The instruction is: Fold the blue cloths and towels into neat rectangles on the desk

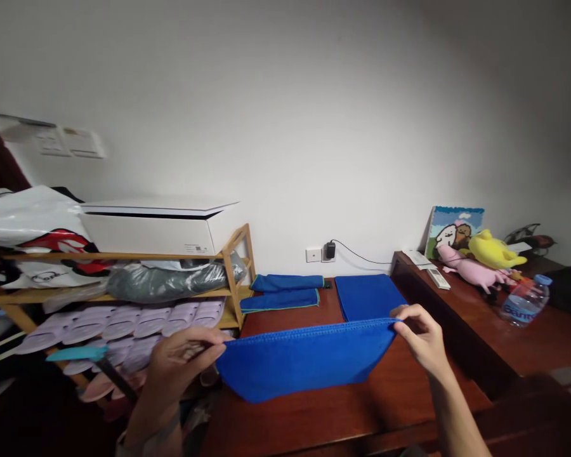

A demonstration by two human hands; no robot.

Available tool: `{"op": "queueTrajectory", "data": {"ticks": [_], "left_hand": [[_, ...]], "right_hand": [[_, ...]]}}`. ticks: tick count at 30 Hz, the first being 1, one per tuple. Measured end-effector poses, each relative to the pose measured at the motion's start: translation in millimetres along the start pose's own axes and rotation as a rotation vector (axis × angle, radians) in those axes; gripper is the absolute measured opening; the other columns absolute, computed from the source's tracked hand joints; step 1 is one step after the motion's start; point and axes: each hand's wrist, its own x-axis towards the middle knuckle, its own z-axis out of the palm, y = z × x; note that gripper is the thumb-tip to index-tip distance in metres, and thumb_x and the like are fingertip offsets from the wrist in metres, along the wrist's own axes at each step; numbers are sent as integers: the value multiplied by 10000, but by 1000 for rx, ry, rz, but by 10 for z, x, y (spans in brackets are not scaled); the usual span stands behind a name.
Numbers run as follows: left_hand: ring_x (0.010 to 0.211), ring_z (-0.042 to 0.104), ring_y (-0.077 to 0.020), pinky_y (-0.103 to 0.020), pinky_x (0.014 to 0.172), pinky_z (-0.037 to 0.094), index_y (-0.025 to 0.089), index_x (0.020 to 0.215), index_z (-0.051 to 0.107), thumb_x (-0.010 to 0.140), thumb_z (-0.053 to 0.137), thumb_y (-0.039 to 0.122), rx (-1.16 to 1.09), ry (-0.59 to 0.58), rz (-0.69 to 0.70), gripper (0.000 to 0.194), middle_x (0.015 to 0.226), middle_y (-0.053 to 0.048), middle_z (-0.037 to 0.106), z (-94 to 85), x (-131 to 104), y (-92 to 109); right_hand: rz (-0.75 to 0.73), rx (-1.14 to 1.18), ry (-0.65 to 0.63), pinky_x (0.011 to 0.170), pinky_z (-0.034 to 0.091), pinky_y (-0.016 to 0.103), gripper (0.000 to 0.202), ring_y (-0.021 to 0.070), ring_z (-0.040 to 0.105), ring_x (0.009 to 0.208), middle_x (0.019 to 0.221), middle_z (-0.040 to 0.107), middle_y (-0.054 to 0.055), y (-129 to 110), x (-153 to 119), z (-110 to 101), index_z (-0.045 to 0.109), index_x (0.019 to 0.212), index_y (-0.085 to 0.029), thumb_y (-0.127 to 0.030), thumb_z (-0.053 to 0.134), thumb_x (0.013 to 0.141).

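While its upper edge is stretched almost level between two hands, a folded blue cloth (304,362) is held up above the near part of a reddish-brown wooden table (285,422). One upper corner is pinched between the thumb and fingers of the left hand (183,358), and the other is gripped in the same way by the right hand (421,336), whose fingers are curled above the thumb. Stitching can be seen along the raised edge, where more than one layer is shown. Whether the lower edge is touched to the tabletop cannot be told.

Behind the held cloth, another blue cloth (368,295) is laid flat and folded on the table, its near part being hidden from view. To its left, near the wall, two narrow folded cloths with green edging (280,301) are set one in front of the other.

The left side is taken up by a wooden rack (233,289), on whose top a white box (147,233) is placed; pale purple slippers (124,320) are lined up lower down. On the wall behind the table, a black adapter (330,250) is plugged in. On the raised brown surface (476,324) at the right, a white remote control (438,278), a pink plush toy (471,268), a yellow plush toy (495,249) and a clear bottle with a blue cap (526,303) are grouped.
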Motion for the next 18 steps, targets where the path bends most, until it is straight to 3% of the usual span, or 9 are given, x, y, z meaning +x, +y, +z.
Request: {"op": "queueTrajectory", "data": {"ticks": [3,5,9,12,15,18], "left_hand": [[710,788,-234,-336,674,688,251,770,766,720,919,506,-73,-4,-66,301,790,-35,827,99,152,-58],[800,805,-243,-338,755,682,213,867,778,748,891,518,-84,-24,-80,346,860,-68,843,220,319,-234],[961,817,-250,-340,869,656,157,1033,759,885,726,557,140,-163,-98,427,1039,-128,864,492,544,-916],[907,824,-248,-337,825,653,143,1003,752,929,607,525,298,-224,-124,415,974,-125,867,658,444,-1497],[961,828,-291,-406,880,662,167,947,765,916,549,453,439,-209,-139,360,994,-150,865,799,154,-1943],[1191,782,-333,-508,1088,607,198,984,802,924,504,385,558,-237,-88,356,1212,-177,841,1008,-132,-2223]], "right_hand": [[56,-37,38,678,568,328,368,212,663,747,809,725,44,136,142,89,710,822,-260,-593,857,873],[103,-44,27,685,556,322,433,201,645,738,797,712,35,373,351,262,701,823,-248,-653,853,848],[236,-159,-101,722,549,318,564,197,651,754,782,704,20,1027,828,809,690,855,-221,-778,776,819],[357,-380,-188,862,578,355,475,232,718,881,904,767,62,1399,920,1235,708,939,-212,-686,675,927],[406,-473,-191,1013,557,408,341,280,737,1064,1076,791,127,1552,533,1516,742,1047,-213,-518,594,1006],[445,-570,-212,1117,517,488,338,350,705,1229,1254,766,187,1632,-316,1632,767,1166,-209,-399,527,1024]]}}
